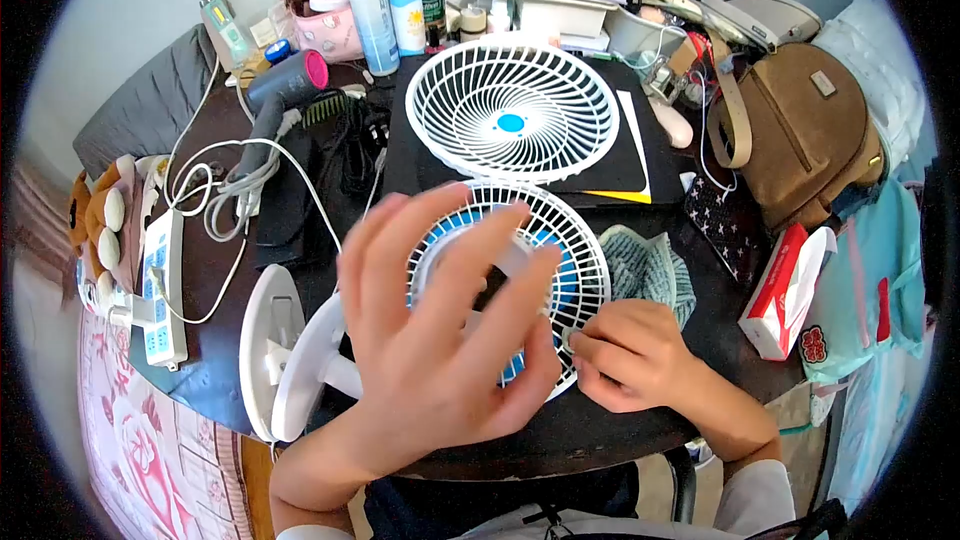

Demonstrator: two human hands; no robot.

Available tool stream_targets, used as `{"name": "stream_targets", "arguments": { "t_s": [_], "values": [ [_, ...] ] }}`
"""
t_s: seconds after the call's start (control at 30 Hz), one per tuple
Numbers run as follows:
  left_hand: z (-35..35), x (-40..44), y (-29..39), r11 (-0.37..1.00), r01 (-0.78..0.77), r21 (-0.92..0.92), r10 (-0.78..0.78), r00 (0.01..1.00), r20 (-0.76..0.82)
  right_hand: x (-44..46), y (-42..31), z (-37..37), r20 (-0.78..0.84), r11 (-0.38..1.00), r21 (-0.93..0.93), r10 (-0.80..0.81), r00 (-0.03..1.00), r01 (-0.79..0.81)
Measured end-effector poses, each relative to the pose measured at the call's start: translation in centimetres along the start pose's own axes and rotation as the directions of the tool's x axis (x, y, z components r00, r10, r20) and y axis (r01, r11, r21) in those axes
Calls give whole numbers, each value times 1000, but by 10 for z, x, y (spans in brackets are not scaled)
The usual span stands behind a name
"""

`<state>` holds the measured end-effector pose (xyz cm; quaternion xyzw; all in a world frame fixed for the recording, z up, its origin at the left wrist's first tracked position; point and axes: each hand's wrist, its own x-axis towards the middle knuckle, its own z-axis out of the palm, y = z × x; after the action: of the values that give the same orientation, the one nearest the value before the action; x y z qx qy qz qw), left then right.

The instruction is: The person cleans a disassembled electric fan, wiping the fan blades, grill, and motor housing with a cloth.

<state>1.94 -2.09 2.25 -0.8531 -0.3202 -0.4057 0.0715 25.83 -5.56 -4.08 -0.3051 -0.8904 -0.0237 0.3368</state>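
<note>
A white fan head with blue blades behind its round grille (590,280) lies on the dark table in front of me. My left hand (445,315) is raised over it, slightly blurred, with fingers spread and nothing visible in them; it hides much of the fan's middle. At the grille's lower right rim, my right hand (635,355) has thumb and fingers pinched on the edge. The white fan stand and base (272,350) lie tipped to the left. Beyond the fan head, a separate white front grille (512,105) with a blue centre rests on a black flat item.
A grey-green knitted cloth (650,270) lies beside the fan. On the left are a hair dryer (285,85), looping cords and a power strip (162,290). On the right are a tissue box (785,295) and a brown backpack (815,130). Bottles (375,20) stand at the back.
</note>
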Motion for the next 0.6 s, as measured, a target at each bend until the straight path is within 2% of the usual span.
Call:
{"name": "stream_targets", "arguments": {
  "t_s": [0.03, 0.1, 0.13, 0.17, 0.23, 0.3, 0.5, 0.6],
  "values": [
    [-4, 3, 2, 998, 66, 17, -67, 998, 11, 0, 0, 0, -5, 1000, 0, -7, 1000, 7],
    [1, 2, -8, 981, 91, -170, -89, 996, 18, -1, 3, 2, -35, 1000, -31, -5, 999, 4],
    [7, -1, -11, 921, 150, -359, -134, 989, 70, -1, 5, 2, -44, 998, -60, 4, 999, -6],
    [7, 0, -15, 929, 91, -358, -63, 994, 90, -1, 5, 2, -52, 996, -88, 15, 999, -20],
    [7, 1, -13, 949, 69, -308, -38, 994, 104, 3, 9, 0, -78, 991, -73, 109, 991, -114],
    [7, 1, -11, 944, 72, -321, -49, 996, 80, 2, 9, 2, -109, 990, -18, 138, 985, -140],
    [8, 1, -12, 949, 74, -307, -56, 996, 64, 6, -12, 11, -85, 992, -123, 6, 996, -17],
    [9, 2, -11, 947, 70, -314, -52, 996, 66, 4, -5, 2, -25, 996, -13, 85, 996, -85]
  ]
}}
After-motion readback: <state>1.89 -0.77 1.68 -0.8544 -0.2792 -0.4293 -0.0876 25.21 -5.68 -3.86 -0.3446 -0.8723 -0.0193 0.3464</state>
